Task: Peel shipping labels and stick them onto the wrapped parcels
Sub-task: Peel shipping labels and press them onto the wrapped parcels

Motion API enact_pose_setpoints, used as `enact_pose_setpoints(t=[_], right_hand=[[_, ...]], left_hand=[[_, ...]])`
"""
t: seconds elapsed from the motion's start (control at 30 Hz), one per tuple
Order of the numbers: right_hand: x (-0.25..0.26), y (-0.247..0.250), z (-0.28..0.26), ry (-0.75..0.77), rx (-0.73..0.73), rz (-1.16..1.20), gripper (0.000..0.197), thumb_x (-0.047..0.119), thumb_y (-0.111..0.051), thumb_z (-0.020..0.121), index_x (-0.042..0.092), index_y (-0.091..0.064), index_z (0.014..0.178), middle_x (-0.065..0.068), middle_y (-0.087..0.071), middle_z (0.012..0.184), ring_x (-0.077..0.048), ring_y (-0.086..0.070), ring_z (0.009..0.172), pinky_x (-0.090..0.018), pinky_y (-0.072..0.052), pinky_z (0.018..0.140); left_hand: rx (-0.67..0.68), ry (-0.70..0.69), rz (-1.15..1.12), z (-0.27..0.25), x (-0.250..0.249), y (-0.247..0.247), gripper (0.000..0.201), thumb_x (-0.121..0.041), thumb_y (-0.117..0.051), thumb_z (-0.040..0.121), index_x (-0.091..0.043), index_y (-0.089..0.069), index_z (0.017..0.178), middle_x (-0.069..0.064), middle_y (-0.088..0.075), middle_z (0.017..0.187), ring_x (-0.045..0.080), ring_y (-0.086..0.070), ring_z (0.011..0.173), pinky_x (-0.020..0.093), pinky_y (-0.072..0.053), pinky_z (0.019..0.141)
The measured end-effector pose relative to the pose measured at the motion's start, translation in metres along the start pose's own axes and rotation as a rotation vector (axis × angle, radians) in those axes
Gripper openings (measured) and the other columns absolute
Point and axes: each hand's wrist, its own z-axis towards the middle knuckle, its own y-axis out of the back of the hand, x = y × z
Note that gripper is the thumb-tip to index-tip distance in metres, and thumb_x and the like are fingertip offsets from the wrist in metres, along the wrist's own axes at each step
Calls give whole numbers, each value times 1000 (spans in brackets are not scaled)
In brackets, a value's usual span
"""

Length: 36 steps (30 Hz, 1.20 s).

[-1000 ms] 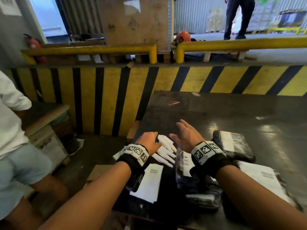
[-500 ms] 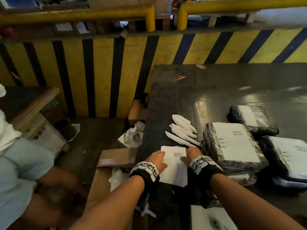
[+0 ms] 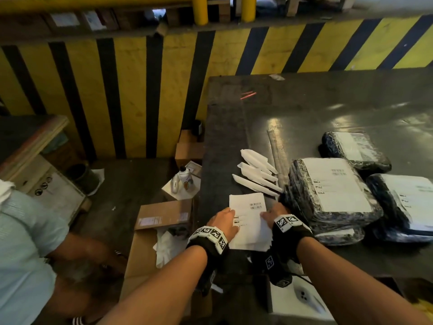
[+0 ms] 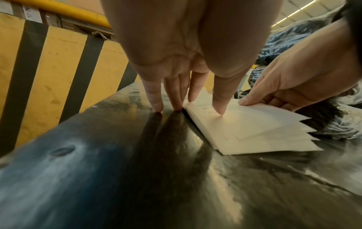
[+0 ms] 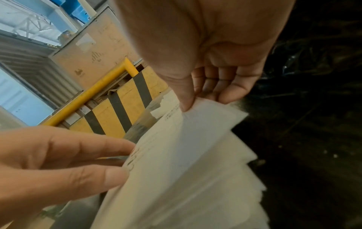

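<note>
A stack of white shipping labels (image 3: 248,221) lies near the front left of the dark table (image 3: 304,109). My left hand (image 3: 228,219) rests on the stack's left edge with straight fingers; its thumb tip (image 4: 219,108) presses the top sheet while the other fingertips touch the table. My right hand (image 5: 203,100) pinches the right edge of the top label (image 5: 195,131), thumb above and fingers below, and lifts it slightly. Three parcels wrapped in black plastic, each with a white label on top, lie to the right (image 3: 332,195) (image 3: 405,207) (image 3: 356,148).
Peeled white backing strips (image 3: 255,174) lie just beyond the stack. A yellow and black striped barrier (image 3: 117,90) runs behind the table. Cardboard boxes (image 3: 164,214) sit on the floor to the left, where another person (image 3: 23,242) crouches. A white box (image 3: 302,299) lies below my right forearm.
Both hands came back from the backing strips to the label stack as the view tilted down. The left hand now presses the stack and the right hand has pinched the top label's edge.
</note>
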Motion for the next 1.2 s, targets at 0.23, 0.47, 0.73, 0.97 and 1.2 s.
enact_pose_setpoints(t=[0.23,0.47,0.73,0.97,1.2], right_hand=[[3,7,-8,112,-115,-87,28,16,-49,92,-2,-63,108,-20,-64,111,-36,-61,102,-31,-48,82],[30,39,-40,365,-308,-67,28,25,-48,94,8,-67,103,-18,-67,109,-34,-62,100,-34,-48,86],[40,92,-60,714,-320,286,15,25,-60,89,15,-70,89,1,-67,84,-14,-60,74,-16,-44,63],[41,123,-69,826,-244,411,22,15,-61,88,27,-64,70,12,-65,74,-2,-57,66,-21,-46,69],[46,180,-91,903,-331,231,10,23,-65,85,17,-71,79,3,-68,71,-9,-60,65,-30,-51,68]], left_hand=[[-2,14,-14,-1,2,0,37,-28,-55,89,-7,-52,120,8,-50,128,28,-52,116,38,-45,97],[-44,-19,-129,2,4,35,43,-33,-56,90,-10,-51,126,10,-54,130,28,-53,118,40,-45,98],[-349,-67,-561,18,-11,145,52,-35,-56,91,-13,-45,136,10,-65,121,26,-61,113,39,-46,99],[-374,-201,-830,18,-41,194,27,-10,-59,89,-6,-57,116,13,-68,103,25,-65,96,36,-58,79],[-290,-477,-866,-11,-65,244,17,-2,-58,88,-18,-62,94,-2,-68,86,3,-69,77,19,-57,66]])
